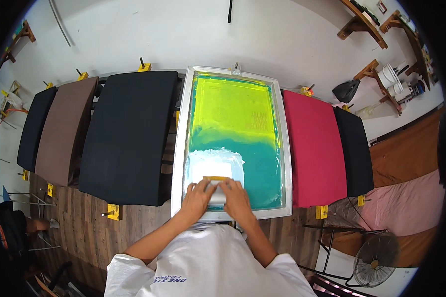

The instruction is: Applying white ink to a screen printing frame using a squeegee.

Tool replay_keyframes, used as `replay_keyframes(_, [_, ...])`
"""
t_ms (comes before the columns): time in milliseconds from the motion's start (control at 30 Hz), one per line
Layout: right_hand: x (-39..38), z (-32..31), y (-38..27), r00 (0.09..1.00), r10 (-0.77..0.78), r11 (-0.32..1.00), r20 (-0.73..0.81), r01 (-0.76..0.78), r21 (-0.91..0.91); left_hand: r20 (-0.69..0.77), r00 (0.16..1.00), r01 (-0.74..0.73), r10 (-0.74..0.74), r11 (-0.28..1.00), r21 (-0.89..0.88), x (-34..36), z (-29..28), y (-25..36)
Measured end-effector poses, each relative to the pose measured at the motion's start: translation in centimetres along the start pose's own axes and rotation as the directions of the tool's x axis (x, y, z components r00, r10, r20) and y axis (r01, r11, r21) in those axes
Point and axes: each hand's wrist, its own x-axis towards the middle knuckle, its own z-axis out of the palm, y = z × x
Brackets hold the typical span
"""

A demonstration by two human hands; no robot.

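Directly in front of me lies a printing screen (pixel 284 148) with a silver metal frame, its mesh yellow-green in the far part and teal in the near part. White ink (pixel 203 161) is spread over the near left of the mesh. A squeegee (pixel 216 178) with a yellowish edge and a pale body rests across this white patch. My left hand (pixel 197 199) grips the squeegee's left side. On its right side, my right hand (pixel 237 199) has its fingers bent over the top. The thumbs nearly meet in the middle. Part of the squeegee is hidden under both hands.
Left of the screen stand boards covered with black (pixel 129 138) and brown fabric (pixel 64 131); to the right are red (pixel 314 148) and black (pixel 354 151) ones. Yellow clamps (pixel 115 212) jut from the board ends. A fan (pixel 375 260) stands at lower right, wall shelves (pixel 364 32) at upper right.
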Motion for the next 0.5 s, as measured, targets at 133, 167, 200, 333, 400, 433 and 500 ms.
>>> replay_keyframes(133, [-4.0, 0.2, -1.3, 0.999, -0.003, 1.0, 0.05, 0.003, 0.008, 0.093, 0.996, 0.01, -0.005, 0.998, -0.055, -3.8, -0.8, 2.2])
replay_keyframes(167, [-4.5, 0.1, -1.6, 0.997, 0.003, 1.0, 0.078, -0.004, 0.003, 0.087, 0.996, -0.001, 0.008, 0.997, -0.074, -4.2, -1.3, 2.6])
replay_keyframes(200, [-4.8, -0.1, -1.8, 0.994, 0.01, 1.0, 0.104, -0.01, -0.002, 0.099, 0.995, 0.009, -0.001, 0.997, -0.083, -4.2, -1.4, 2.7])
replay_keyframes(333, [-3.4, -1.0, -1.6, 0.994, 0.011, 1.0, 0.107, -0.013, 0.016, 0.162, 0.987, 0.039, -0.023, 0.994, -0.098, -2.7, -2.6, 2.5])
replay_keyframes(400, [-1.2, -2.1, -2.0, 0.996, 0.031, 1.0, 0.083, -0.03, -0.008, 0.101, 0.995, 0.03, -0.024, 0.998, -0.053, -0.9, -3.1, 1.8])
replay_keyframes(433, [-0.1, -2.3, -1.9, 0.996, 0.047, 0.999, 0.075, -0.046, -0.014, 0.052, 0.998, 0.039, -0.035, 0.997, -0.068, 0.2, -3.2, 1.5])
replay_keyframes(500, [1.9, -1.6, -0.9, 0.999, -0.01, 0.999, -0.048, 0.009, -0.04, -0.002, 0.998, 0.069, -0.07, 0.994, -0.084, 2.3, -3.8, 1.3])
